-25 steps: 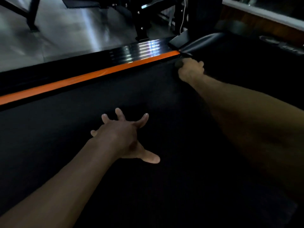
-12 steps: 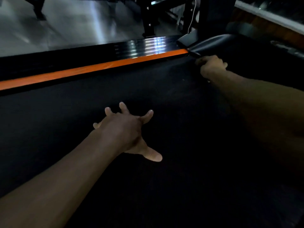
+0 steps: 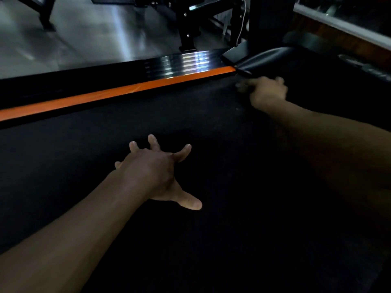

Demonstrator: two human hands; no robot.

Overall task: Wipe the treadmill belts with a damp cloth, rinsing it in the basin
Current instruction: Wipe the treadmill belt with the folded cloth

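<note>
Far up the belt [image 3: 211, 229] my right hand [image 3: 265, 92] clutches something dark — cloth, I judge — while my left hand [image 3: 156, 174], nearer, lies splayed flat.

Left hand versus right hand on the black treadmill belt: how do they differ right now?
The left hand lies near the middle of the black treadmill belt, fingers splayed and straight, holding nothing. The right hand is stretched far forward to the belt's front end, close to the orange side stripe and glossy black motor cover; it is motion-blurred, fingers curled. Whether it holds a cloth cannot be told. Both are bare and down at the belt.
</note>
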